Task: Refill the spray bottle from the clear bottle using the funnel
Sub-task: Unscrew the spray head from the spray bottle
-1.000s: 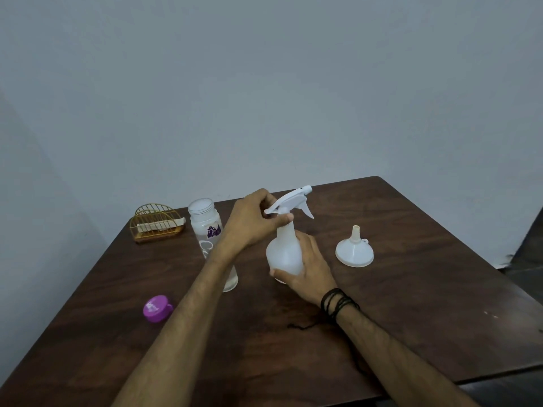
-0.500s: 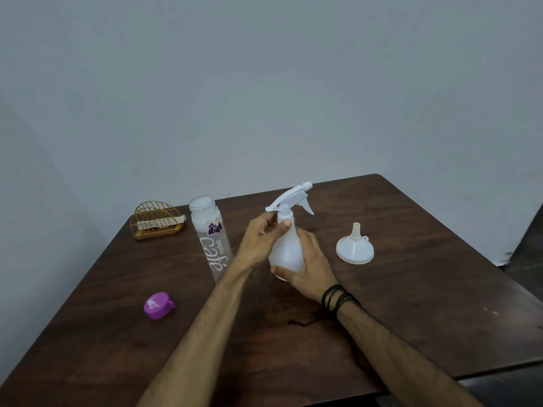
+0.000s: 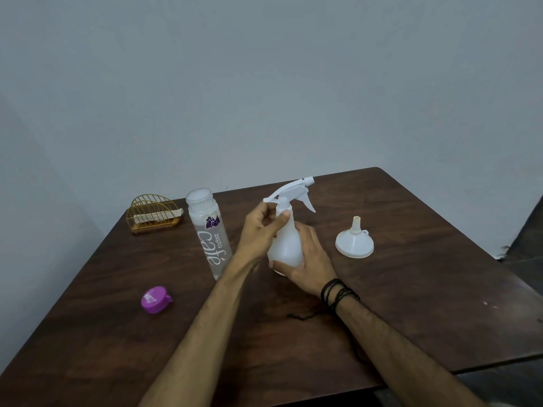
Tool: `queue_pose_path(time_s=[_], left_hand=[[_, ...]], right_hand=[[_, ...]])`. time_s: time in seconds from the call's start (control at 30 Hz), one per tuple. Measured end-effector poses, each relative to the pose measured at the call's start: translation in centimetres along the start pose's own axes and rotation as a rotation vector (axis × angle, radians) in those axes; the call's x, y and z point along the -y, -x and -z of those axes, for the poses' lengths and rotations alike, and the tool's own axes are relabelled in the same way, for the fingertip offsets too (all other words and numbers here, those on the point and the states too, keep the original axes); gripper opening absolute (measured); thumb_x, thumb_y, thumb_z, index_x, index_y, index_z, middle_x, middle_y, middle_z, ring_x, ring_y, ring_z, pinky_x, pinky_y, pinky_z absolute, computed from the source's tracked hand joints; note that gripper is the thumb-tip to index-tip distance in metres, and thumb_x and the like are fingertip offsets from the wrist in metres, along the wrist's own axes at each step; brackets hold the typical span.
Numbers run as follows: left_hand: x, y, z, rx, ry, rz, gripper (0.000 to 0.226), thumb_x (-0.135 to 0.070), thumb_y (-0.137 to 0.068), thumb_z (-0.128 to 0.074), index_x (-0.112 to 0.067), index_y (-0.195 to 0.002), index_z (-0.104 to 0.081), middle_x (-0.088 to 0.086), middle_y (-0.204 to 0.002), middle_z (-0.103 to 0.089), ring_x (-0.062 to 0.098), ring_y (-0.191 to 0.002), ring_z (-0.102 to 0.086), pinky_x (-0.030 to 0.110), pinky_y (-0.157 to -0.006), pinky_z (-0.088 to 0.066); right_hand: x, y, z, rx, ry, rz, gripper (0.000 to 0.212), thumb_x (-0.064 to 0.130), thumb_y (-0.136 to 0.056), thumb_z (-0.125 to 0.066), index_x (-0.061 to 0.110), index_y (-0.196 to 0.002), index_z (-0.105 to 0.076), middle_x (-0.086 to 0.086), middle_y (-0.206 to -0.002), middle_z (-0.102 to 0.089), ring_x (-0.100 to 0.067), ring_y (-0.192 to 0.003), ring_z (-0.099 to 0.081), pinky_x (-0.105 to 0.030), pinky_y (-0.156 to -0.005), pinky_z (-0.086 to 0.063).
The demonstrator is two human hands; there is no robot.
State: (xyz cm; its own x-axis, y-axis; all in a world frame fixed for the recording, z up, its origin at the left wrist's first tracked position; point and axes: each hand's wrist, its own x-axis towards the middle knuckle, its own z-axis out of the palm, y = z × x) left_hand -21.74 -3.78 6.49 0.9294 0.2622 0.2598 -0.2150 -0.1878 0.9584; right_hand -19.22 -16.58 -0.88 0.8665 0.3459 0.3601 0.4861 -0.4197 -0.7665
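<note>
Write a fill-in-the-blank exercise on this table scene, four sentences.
1. The left hand pinches the spray bottle at its ____.
2. The funnel rests with its spout pointing ____.
3. The clear bottle stands without its ____.
4. The cap on the table is coloured ____.

Missing: neck; up; cap; purple

Plain pale grey-blue painted wall [image 3: 264, 83] fills upper half, meeting side wall at left corner. Dark brown wood-grain table [image 3: 426, 289] below (matte, few pale specks). Dim, even light. Dark floor [image 3: 526, 248] at right.
</note>
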Motion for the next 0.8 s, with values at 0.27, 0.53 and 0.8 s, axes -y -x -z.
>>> queue_pose_path(time_s=[0.27,0.53,0.8], left_hand=[[-0.2,-0.2,-0.1,-0.027,0.031,0.001,0.035,-0.014,-0.092,-0.071,-0.007,-0.122,-0.054,0.002,-0.102,-0.064,0.003,-0.085,-0.063,0.017,-0.067,-0.051],[-0.6,-0.7,0.0,-0.054,-0.069,-0.009,0.042,-0.020,-0.077,-0.086,-0.005,-0.106,-0.060,-0.001,-0.094,-0.071,0.005,-0.083,-0.067,0.023,-0.071,-0.055],[-1.0,-0.6,1.2,0.114,-0.111,0.002,0.022,-0.016,-0.094,-0.068,-0.008,-0.114,-0.067,-0.004,-0.087,-0.064,0.008,-0.080,-0.059,0.022,-0.069,-0.051]], right_hand=[[0.1,0.0,0.0,0.002,-0.009,-0.006,0.089,0.058,-0.064,-0.077,0.037,-0.138,-0.030,0.016,-0.136,-0.037,-0.004,-0.117,-0.044,-0.034,-0.093,-0.049],[0.0,0.1,0.0,0.011,0.010,-0.003,0.094,0.056,-0.068,-0.078,0.032,-0.143,-0.026,0.013,-0.142,-0.033,-0.005,-0.124,-0.039,-0.032,-0.097,-0.044],[0.1,0.1,0.1,0.009,-0.012,-0.004,0.091,0.058,-0.065,-0.078,0.035,-0.139,-0.031,0.015,-0.137,-0.037,-0.005,-0.118,-0.045,-0.034,-0.093,-0.049]])
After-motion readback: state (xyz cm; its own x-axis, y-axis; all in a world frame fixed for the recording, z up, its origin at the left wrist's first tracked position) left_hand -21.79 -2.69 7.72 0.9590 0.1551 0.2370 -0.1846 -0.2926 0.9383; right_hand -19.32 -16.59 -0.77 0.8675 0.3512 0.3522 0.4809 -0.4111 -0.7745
